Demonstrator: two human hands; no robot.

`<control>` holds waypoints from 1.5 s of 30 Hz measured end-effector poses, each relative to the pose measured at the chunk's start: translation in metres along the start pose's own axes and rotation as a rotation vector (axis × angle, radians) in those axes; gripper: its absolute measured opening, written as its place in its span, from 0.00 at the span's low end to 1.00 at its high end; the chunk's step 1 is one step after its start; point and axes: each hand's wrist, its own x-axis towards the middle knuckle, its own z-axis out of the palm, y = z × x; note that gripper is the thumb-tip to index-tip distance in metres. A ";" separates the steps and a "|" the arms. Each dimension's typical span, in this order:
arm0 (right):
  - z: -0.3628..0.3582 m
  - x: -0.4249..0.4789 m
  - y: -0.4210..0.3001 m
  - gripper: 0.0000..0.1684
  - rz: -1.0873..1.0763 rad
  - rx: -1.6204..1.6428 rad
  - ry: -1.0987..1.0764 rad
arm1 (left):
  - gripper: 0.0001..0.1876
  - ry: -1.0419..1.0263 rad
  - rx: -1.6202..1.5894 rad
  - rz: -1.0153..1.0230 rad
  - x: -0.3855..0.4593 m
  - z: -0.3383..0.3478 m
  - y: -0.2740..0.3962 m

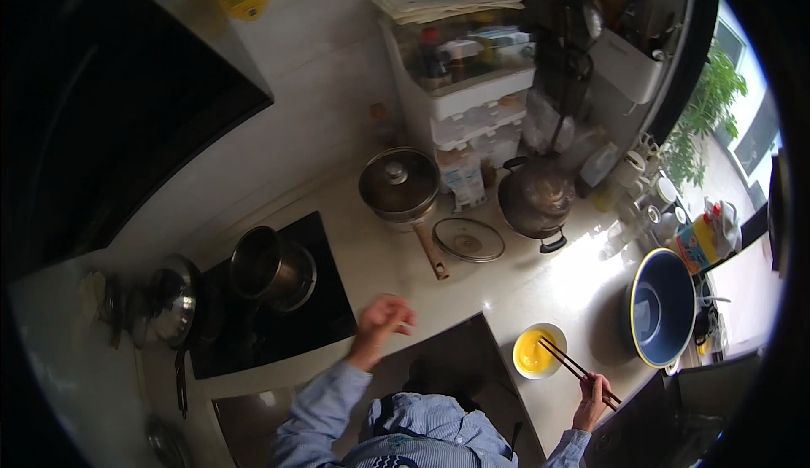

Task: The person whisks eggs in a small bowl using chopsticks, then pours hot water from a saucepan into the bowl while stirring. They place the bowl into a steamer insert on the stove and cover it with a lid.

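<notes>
In my right hand is a pair of dark chopsticks, their tips in yellow beaten egg inside a white bowl on the light countertop. My left hand is raised near the counter's front edge, right of the black cooktop. Its fingers are curled and slightly blurred; nothing can be made out in them. On the cooktop stands a metal pot. Behind my left hand, a lidded pan rests with its wooden handle towards me.
A glass lid lies beside a dark two-handled pot. At the right stand a large blue basin with a yellow rim and an oil bottle. White drawers stand at the wall, below a range hood at upper left.
</notes>
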 end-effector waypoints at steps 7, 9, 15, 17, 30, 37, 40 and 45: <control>0.001 0.007 -0.002 0.10 0.018 -0.019 -0.037 | 0.24 0.806 1.221 0.319 -0.094 -0.229 0.084; -0.002 0.009 0.002 0.10 0.039 -0.069 -0.061 | 0.26 0.822 1.301 0.170 -0.121 -0.303 0.050; -0.004 0.015 -0.001 0.11 -0.022 -0.041 -0.045 | 0.26 0.526 0.276 -0.275 -0.138 -0.291 0.044; -0.003 0.014 0.001 0.11 0.033 -0.089 -0.097 | 0.27 0.530 0.202 -0.263 -0.136 -0.303 0.036; 0.001 0.005 0.007 0.10 -0.005 0.008 -0.048 | 0.16 0.217 -0.270 -0.253 -0.124 -0.319 0.003; 0.001 0.001 0.010 0.11 -0.022 0.007 -0.005 | 0.05 0.265 -0.422 -0.173 -0.118 -0.309 -0.012; 0.004 -0.002 0.007 0.12 0.027 -0.046 -0.062 | 0.04 0.249 -0.402 -0.145 -0.116 -0.305 -0.014; 0.004 -0.001 0.008 0.11 -0.032 -0.031 -0.011 | 0.05 0.297 -0.385 -0.140 -0.114 -0.296 -0.015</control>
